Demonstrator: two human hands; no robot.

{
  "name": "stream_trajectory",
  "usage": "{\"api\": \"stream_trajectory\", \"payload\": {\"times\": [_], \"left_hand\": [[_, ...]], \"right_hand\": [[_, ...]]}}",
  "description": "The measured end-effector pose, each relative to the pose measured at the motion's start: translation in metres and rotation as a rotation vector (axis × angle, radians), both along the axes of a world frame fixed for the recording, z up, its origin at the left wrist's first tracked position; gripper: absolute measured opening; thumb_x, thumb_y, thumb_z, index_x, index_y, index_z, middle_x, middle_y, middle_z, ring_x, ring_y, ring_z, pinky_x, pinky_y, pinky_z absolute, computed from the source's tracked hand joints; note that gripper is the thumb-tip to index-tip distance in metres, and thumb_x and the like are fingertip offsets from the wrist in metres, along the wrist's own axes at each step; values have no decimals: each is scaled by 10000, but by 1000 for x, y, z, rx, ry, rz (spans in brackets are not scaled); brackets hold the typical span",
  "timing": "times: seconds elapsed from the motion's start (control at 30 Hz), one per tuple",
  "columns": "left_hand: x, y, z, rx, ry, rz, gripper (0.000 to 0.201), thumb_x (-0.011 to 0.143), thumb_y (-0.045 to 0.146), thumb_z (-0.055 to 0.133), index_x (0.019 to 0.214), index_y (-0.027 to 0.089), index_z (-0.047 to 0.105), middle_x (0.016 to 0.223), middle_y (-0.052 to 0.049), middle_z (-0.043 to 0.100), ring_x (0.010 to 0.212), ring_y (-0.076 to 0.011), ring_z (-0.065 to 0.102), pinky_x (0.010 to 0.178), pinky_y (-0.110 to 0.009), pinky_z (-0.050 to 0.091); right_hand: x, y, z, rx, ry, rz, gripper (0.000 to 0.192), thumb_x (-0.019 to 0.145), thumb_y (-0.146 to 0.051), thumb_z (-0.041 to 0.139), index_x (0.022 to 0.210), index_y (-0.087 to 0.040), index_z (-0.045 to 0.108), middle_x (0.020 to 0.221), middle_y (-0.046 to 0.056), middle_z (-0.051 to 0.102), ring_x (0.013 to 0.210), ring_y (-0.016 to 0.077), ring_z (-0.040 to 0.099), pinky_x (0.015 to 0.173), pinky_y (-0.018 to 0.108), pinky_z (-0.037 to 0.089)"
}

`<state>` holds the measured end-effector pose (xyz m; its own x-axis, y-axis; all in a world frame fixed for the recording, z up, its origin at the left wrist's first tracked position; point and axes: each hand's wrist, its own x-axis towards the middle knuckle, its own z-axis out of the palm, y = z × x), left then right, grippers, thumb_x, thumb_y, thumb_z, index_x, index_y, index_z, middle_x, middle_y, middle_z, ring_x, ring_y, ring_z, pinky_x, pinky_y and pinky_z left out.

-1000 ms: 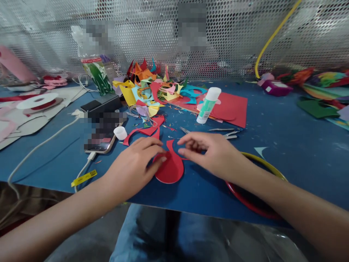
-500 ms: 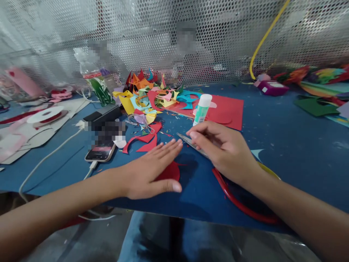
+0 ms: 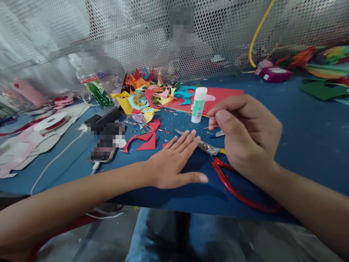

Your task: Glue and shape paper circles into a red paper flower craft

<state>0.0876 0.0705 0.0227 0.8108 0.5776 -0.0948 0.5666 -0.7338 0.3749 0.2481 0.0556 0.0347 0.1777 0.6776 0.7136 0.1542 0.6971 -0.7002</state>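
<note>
The left hand point(image 3: 174, 163) lies flat and spread on the blue table point(image 3: 300, 145), palm down, fingers fanned forward and thumb stuck out to the right, gripping nothing. Half a second ago a curve of red paper still showed beneath its palm; now the hand covers the piece entirely, so the red cut-out can only be judged to sit under it, pinned in place. The right hand point(image 3: 245, 134) has lifted off the table and hovers above the scissors point(image 3: 207, 146), thumb and forefinger pressed close together as if pinching something small; whether anything is actually held between them cannot be told. A second ago both hands were fingering the red shape together, so the work has passed from handling the paper to holding it down with one hand while the other goes for something else.

The scissors lie open-bladed just ahead of the left fingertips, their red handles point(image 3: 234, 187) sweeping back under the right wrist. Beyond stands a glue stick point(image 3: 198, 104), upright on the edge of a red paper sheet point(image 3: 226, 96). Loose red offcuts point(image 3: 144, 140) lie left of the fingers, a heap of coloured scraps point(image 3: 147, 94) behind them, and a phone point(image 3: 102, 153) on its white cable point(image 3: 54, 163) further left.
</note>
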Motion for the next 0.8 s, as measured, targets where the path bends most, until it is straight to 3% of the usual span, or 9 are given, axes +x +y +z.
{"api": "stream_trajectory", "payload": {"times": [0.07, 0.13, 0.2, 0.27, 0.4, 0.53, 0.57, 0.67, 0.8], "left_hand": [[-10, -1, 12, -70, -109, 104, 710, 885, 578, 233, 1429, 157, 60, 1504, -86, -56, 1373, -210, -83, 1126, -452, 101], [-18, -5, 20, -46, -202, 174, 599, 923, 503, 190, 1429, 204, 72, 1514, -45, -13, 1377, -182, -64, 1132, -421, 111], [-22, -10, 20, 62, -205, 112, 619, 916, 494, 272, 1429, 204, 81, 1515, -48, 36, 1383, -197, -37, 1133, -429, 97], [-21, -15, 13, 107, -85, 13, 731, 865, 554, 363, 1428, 165, 103, 1506, -105, 55, 1382, -251, -10, 1116, -487, 93], [-18, -18, 2, 35, 81, -92, 871, 785, 648, 412, 1424, 129, 127, 1494, -148, 72, 1376, -286, -19, 1089, -551, 37], [-34, -16, 22, -119, -23, -24, 876, 780, 571, 510, 1430, 164, 86, 1506, -111, 1, 1384, -235, -6, 1109, -453, 163], [-40, -17, 29, -144, -51, 8, 879, 757, 541, 566, 1427, 194, 116, 1507, -106, 73, 1383, -227, 98, 1101, -425, 220], [-58, -20, 41, -160, -1, 7, 642, 744, 408, 647, 1320, 269, 401, 1394, -68, 411, 1284, -225, 378, 1047, -399, 342], [-70, -24, 33, -30, 17, -89, 391, 828, 237, 559, 1217, 224, 532, 1279, -77, 543, 1203, -211, 481, 990, -366, 419]], "right_hand": [[2, 0, -1, -40, -49, 44, 141, 867, -204, 479, 764, -243, 566, 721, -12, 537, 630, 124, 495, 600, 284, 418], [4, 1, -2, -74, -63, 54, 142, 879, -230, 470, 776, -243, 567, 701, -12, 525, 614, 127, 483, 577, 284, 395], [4, 0, -3, -83, -49, 49, 134, 881, -245, 473, 787, -248, 570, 710, -5, 523, 624, 139, 488, 579, 292, 385], [3, -1, -4, -75, -34, 45, 129, 880, -243, 473, 798, -253, 572, 723, 1, 526, 632, 147, 492, 591, 300, 386], [1, -1, -6, -103, -64, 80, 139, 888, -234, 460, 795, -243, 564, 722, 2, 530, 618, 141, 477, 570, 299, 382], [1, 0, -8, -142, -83, 89, 142, 888, -259, 466, 775, -242, 550, 709, -6, 515, 621, 129, 474, 562, 281, 390], [2, 0, -8, -150, -84, 87, 144, 890, -265, 461, 779, -245, 550, 711, -5, 512, 623, 128, 476, 559, 278, 393], [2, -2, -8, -162, -104, 95, 146, 894, -279, 450, 791, -246, 549, 733, -1, 518, 638, 129, 484, 565, 272, 409], [0, -4, -6, -188, -253, 105, 160, 886, -302, 460, 779, -230, 553, 709, -5, 538, 616, 121, 493, 572, 258, 430]]}}
